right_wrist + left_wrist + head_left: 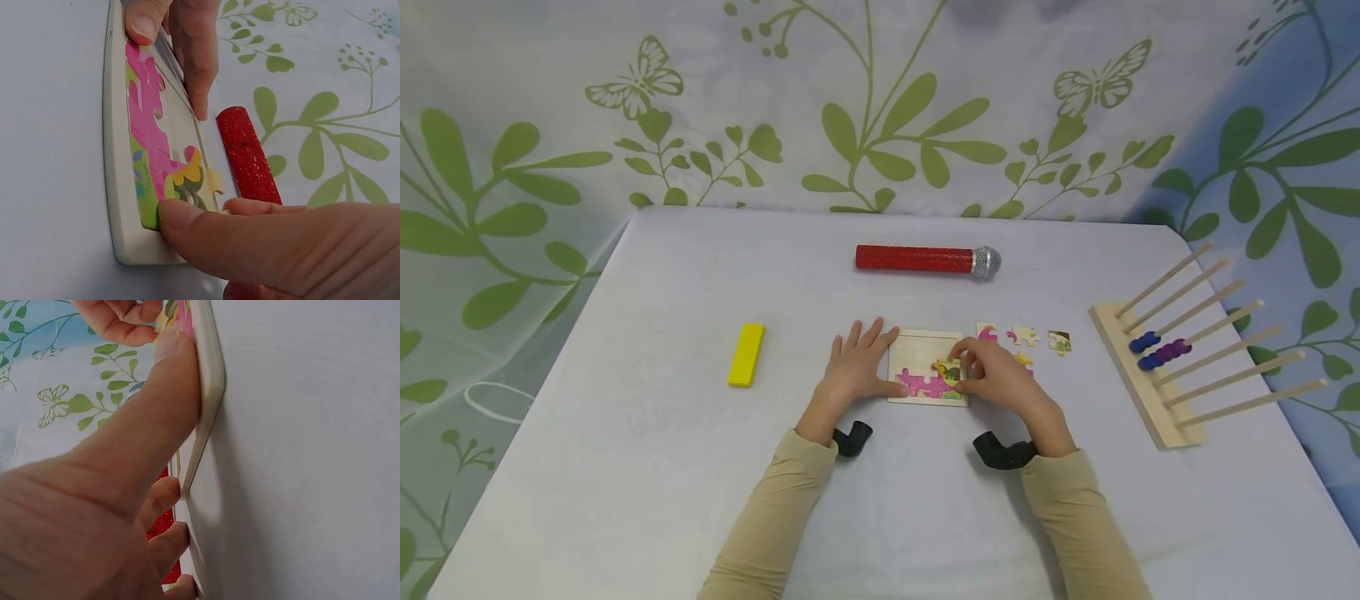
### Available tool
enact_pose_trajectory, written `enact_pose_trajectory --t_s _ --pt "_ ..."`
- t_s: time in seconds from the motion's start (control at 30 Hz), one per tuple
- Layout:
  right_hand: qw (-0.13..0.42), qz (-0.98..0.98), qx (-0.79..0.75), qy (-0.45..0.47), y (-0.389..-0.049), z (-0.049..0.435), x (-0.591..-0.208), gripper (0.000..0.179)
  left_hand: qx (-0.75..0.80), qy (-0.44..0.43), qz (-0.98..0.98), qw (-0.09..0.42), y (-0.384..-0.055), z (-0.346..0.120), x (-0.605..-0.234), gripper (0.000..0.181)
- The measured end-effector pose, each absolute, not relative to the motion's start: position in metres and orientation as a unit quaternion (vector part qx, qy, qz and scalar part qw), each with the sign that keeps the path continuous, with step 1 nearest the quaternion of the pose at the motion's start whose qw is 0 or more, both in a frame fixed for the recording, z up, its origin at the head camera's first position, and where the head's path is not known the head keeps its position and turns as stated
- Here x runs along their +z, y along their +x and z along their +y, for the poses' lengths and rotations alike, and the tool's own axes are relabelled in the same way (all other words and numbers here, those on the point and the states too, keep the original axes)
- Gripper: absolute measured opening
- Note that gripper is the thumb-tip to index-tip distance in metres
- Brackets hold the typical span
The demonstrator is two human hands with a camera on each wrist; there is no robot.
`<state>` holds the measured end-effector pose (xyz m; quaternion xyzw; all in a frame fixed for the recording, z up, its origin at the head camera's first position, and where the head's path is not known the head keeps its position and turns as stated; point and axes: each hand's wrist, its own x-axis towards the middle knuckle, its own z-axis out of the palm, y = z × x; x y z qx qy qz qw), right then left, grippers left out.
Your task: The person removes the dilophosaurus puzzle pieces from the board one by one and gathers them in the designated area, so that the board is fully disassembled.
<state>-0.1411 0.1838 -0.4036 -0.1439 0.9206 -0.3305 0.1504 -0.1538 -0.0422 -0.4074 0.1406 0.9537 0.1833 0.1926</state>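
A square wooden puzzle tray [917, 346] lies on the white table with joined pink and green pieces [145, 119] along its near side. Fingers spread, my left hand [856, 367] rests at the tray's left edge, its thumb [169, 381] lying over the near left corner. My right hand [1007, 379] pinches a yellow and green puzzle piece [190, 178] between thumb and fingers. That piece sits at the right end of the pink row, overlapping the tray's inside in the head view. Part of it is hidden by the right fingers.
Several loose puzzle pieces [1022, 336] lie right of the tray, partly behind my right hand. A red microphone [917, 258] lies at the back. A yellow block [747, 356] is at the left. A wooden peg rack [1142, 383] with blue and purple beads stands at the right.
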Motion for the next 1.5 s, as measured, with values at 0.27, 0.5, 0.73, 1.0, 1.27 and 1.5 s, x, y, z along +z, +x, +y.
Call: enact_pose_trajectory --t_s 0.27,0.5,0.73,1.0,1.27,1.5 --pt "0.146 0.919 -0.336 -0.145 -0.141 0.182 -0.405 0.03 0.182 0.142 0.954 0.192 -0.154 -0.042 -0.408 0.092" --pt "0.141 0.918 -0.337 -0.156 -0.14 0.182 -0.406 0.032 0.182 0.142 0.954 0.193 -0.154 -0.042 -0.408 0.092" --pt "0.138 0.921 -0.333 -0.146 -0.14 0.176 -0.408 0.031 0.191 0.142 0.952 0.191 -0.158 -0.043 -0.416 0.093" --pt "0.179 0.896 -0.382 -0.137 -0.142 0.211 -0.396 0.031 0.194 0.139 0.951 0.194 -0.156 -0.042 -0.41 0.091" --pt "0.153 0.919 -0.359 -0.062 -0.13 0.3 -0.383 0.038 0.187 0.145 0.953 0.189 -0.154 -0.042 -0.409 0.092" --pt "0.151 0.92 -0.359 -0.04 -0.13 0.314 -0.392 0.04 0.186 0.142 0.953 0.193 -0.155 -0.042 -0.41 0.092"
